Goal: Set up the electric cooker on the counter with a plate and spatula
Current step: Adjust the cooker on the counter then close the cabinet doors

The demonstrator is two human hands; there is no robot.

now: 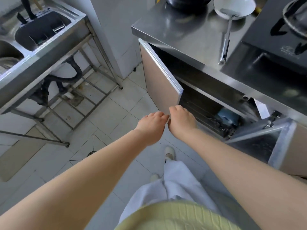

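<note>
A black electric cooker stands at the far end of the steel counter, partly cut off by the frame's top. Beside it a white plate holds the head of a metal spatula, whose handle runs toward me along the counter. Below the counter, the left cabinet door stands half open. My left hand and my right hand meet at that door's lower corner, fingers curled on its edge. How firmly they grip is hidden.
A second cabinet door hangs open at the right, with a wire rack and blue item inside the cabinet. A black gas stove sits on the counter's right. A steel sink stand is at left; tiled floor lies between.
</note>
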